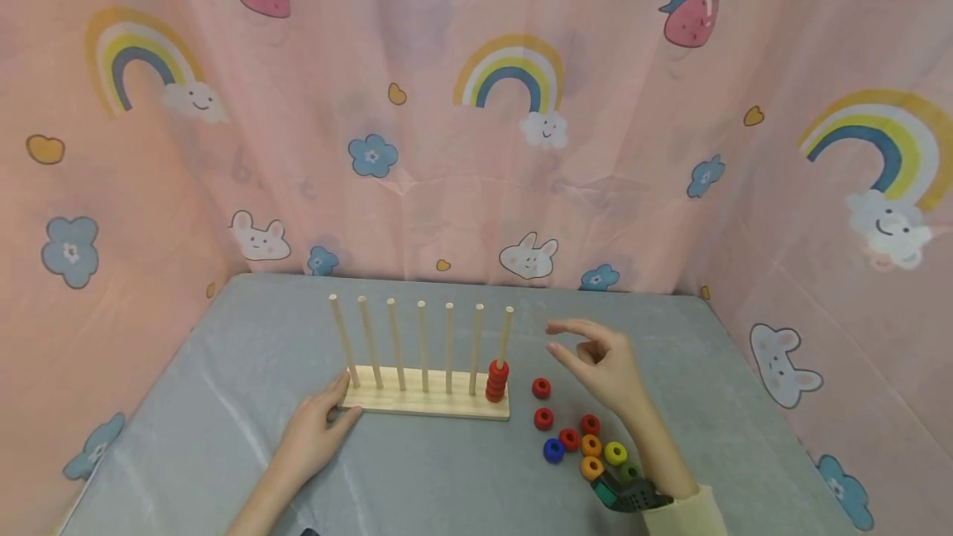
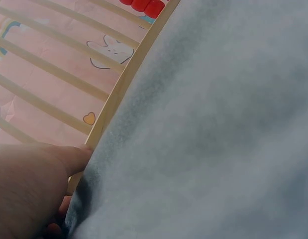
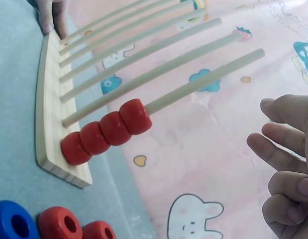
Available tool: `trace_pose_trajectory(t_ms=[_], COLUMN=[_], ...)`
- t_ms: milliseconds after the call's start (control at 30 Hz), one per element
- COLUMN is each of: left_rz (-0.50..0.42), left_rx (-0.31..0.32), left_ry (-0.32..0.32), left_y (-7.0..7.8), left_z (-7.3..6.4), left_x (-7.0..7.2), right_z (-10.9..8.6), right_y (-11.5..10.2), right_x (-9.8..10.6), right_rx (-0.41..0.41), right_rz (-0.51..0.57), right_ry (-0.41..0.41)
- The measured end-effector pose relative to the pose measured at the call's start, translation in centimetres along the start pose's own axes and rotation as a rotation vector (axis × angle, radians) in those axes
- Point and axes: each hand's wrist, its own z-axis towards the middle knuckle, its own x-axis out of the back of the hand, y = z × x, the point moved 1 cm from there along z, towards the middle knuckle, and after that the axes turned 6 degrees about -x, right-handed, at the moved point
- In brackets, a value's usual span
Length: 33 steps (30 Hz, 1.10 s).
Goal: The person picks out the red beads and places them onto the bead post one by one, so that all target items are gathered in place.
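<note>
A wooden bead rack [image 1: 428, 404] with a row of upright pegs stands on the table. Red beads [image 1: 496, 381] are stacked at the bottom of its rightmost peg [image 3: 208, 82]. My left hand [image 1: 313, 433] grips the left end of the rack's base, thumb at the front edge in the left wrist view. To the right of the stacked peg, my right hand [image 1: 603, 358] is raised over the table. Its thumb and index finger are spread apart with nothing between them, and the other fingers are bent loosely.
Loose beads lie right of the rack: several red [image 1: 543, 418], a blue bead [image 1: 553, 450], two orange [image 1: 591, 446], a yellow bead [image 1: 615, 453] and a green bead [image 1: 630, 471] near the right wrist. A pink patterned curtain [image 1: 447, 213] hangs behind the grey table [image 1: 447, 478].
</note>
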Motion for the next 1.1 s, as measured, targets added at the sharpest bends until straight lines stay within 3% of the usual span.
trace_pose_trajectory(t_ms=[500, 1100], left_rz=[0.005, 0.004], left_rx=[0.012, -0.007], left_ry=[0.006, 0.018], left_y=[-0.2, -0.1], left_z=[0.0, 0.0], left_x=[-0.2, -0.2], right_z=[-2.3, -3.9], right_y=[2.4, 3.3], right_x=[1.1, 2.7], right_rx=[-0.089, -0.18], right_rz=[0.013, 0.023], right_ry=[0.015, 0.033])
